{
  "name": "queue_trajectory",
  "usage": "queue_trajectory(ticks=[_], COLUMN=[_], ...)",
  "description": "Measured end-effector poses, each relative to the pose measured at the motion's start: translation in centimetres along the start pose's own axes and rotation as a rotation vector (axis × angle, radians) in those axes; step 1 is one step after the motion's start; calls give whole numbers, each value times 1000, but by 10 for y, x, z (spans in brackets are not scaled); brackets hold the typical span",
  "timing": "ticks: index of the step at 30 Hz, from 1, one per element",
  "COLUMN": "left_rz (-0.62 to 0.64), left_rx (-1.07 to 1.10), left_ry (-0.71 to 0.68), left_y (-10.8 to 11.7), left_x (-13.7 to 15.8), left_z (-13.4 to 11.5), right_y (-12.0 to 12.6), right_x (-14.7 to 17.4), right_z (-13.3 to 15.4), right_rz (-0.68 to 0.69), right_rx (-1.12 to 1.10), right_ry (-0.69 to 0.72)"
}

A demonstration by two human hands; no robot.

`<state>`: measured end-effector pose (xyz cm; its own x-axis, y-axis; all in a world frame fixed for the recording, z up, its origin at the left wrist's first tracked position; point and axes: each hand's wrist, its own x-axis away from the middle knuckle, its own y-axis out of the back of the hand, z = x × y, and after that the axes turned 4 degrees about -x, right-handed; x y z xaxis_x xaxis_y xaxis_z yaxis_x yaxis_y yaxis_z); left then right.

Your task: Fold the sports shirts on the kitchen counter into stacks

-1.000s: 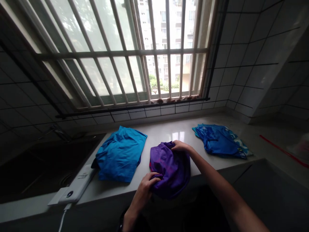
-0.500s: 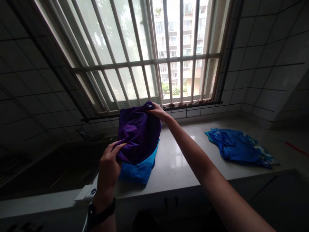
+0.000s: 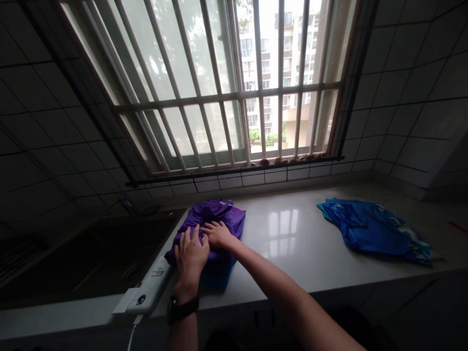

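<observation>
Head view, fingers [image 3: 187,236] spread on purple cloth [image 3: 219,210], sink edge [image 3: 171,234] near, wide counter [image 3: 272,270] rightward.

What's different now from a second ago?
The purple cloth has moved left, from between the two lots of blue cloth onto the left blue cloth. The left hand and right hand have let go of its edges and now lie spread on top. The right blue pile and white device stayed put.
</observation>
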<state>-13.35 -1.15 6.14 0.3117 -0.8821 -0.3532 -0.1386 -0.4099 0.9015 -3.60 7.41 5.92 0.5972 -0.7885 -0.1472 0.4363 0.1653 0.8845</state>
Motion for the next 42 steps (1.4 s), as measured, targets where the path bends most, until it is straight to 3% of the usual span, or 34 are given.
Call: queue_trajectory(ticks=[4,6,10,12,16,20,24,31,39,42], left_rz=[-42,-54,61,69,38,86,90,9,-191,-259], left_rx=[-36,-49,-76,-107,-139,-157,-148,-17,67,24], left_ry=[49,34,34,21,29,33,40,49,-32,-65], left_y=[-30,-33,-25,-23,-26,-27,-26,-29,-47,-43], left_x=[0,1,-1,-1,-3,-8,-12,-15,-14,-9], left_z=[1,3,1,-1,-5,-8,-7,-4,13,2], right_y=[-22,-18,2,10,17,26,38,38,34,34], right_x=[1,-2,-7,3,60,134,172,176,177,178], right_z=[0,0,1,-5,-37,-85,-117,-123,-123,-123], right_rz=[-47,-24,17,-70,-408,-575,-725,-723,-641,-631], right_rx=[79,80,-57,-204,-364,-385,-382,-343,-279,-257], right_ry=[0,9,30,68,11,-248,-422,-501,-474,-445])
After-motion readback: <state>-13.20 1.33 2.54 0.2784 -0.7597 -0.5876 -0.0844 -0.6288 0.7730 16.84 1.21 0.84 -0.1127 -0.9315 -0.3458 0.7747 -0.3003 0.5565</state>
